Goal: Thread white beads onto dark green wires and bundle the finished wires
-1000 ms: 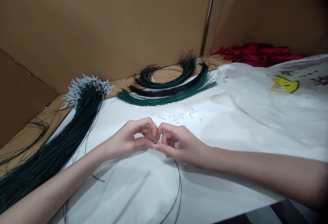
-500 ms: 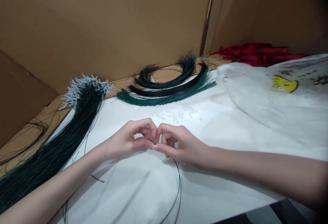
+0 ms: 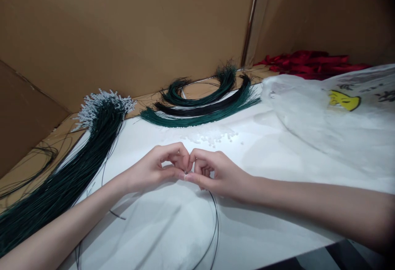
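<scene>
My left hand (image 3: 168, 164) and my right hand (image 3: 212, 170) meet fingertip to fingertip over the white tabletop (image 3: 277, 154), both closed in a pinch. A tiny dark bit of cord shows between the thumbs and forefingers. From below my right hand the thin dark cord (image 3: 217, 216) hangs in a loop toward the near edge. The fingertips hide most of what is pinched. Small white beads (image 3: 216, 138) lie scattered just beyond the hands. Beside my left forearm lies a long bundle of dark green cords (image 3: 92, 150) with pale beaded ends (image 3: 101, 101).
Curved bundles of green and black cord (image 3: 197, 111) lie at the back by the cardboard wall (image 3: 138, 27). A clear plastic bag (image 3: 324, 126) with a yellow print covers the right side. Red ribbon (image 3: 314, 64) is heaped behind it. Loose cords (image 3: 43, 163) lie far left.
</scene>
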